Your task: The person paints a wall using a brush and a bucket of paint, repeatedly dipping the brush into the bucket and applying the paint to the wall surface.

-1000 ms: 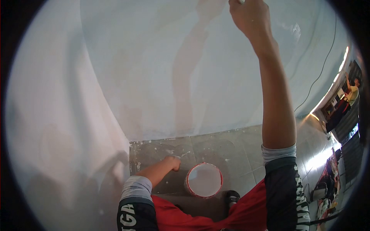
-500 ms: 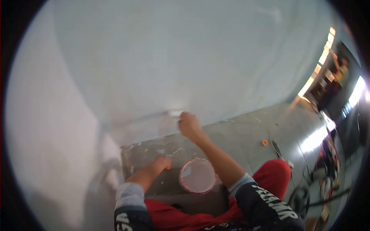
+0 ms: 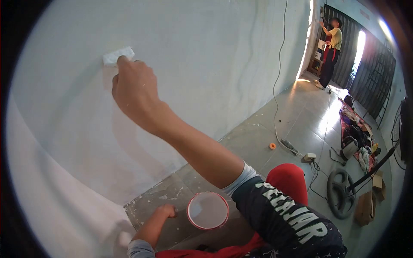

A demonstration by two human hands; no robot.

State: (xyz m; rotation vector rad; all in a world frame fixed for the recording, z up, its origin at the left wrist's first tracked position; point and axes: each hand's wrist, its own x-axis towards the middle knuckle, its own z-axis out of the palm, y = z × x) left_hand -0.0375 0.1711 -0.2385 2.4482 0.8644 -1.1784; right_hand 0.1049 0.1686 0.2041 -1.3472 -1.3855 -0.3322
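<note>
Against the wall (image 3: 223, 56), right hand (image 3: 135, 92), perhaps sandpaper (image 3: 117, 56).

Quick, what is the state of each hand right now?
Left hand: closed in a fist on the floor beside the bucket; nothing visibly held.
Right hand: closed on a white pad, pressing it against the wall.

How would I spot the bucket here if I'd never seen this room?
Find the big pale wall and follow it down to the grey floor at its foot. There, right beside the left hand, stands the bucket: the only round thing with a red rim and white inside.
</note>
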